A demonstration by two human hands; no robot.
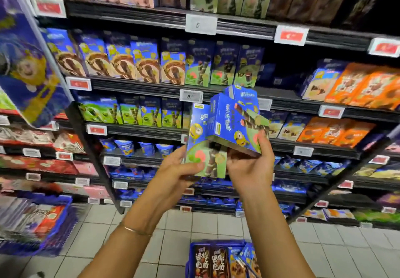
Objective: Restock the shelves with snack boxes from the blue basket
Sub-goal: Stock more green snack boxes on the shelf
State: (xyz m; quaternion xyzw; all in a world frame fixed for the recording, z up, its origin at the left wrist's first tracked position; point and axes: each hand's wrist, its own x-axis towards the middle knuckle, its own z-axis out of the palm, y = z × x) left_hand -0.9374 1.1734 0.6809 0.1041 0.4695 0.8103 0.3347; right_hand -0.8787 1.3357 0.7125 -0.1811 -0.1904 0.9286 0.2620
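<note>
Blue plastic basket on floor, part-stocked. Blue-and-green cardboard snack boxes before black shelves: left grip holds one, right grip clasps others. I judge them light, crushable; take by edges.

Bright, even store light; heavy wide-angle bend.
Well lit across the middle shelves and floor tiles, falling to near black in the upper right corner. Clearest on the snack boxes at centre; soft and smeared toward the left edge, with bowed, tilted shelf lines at both sides.
</note>
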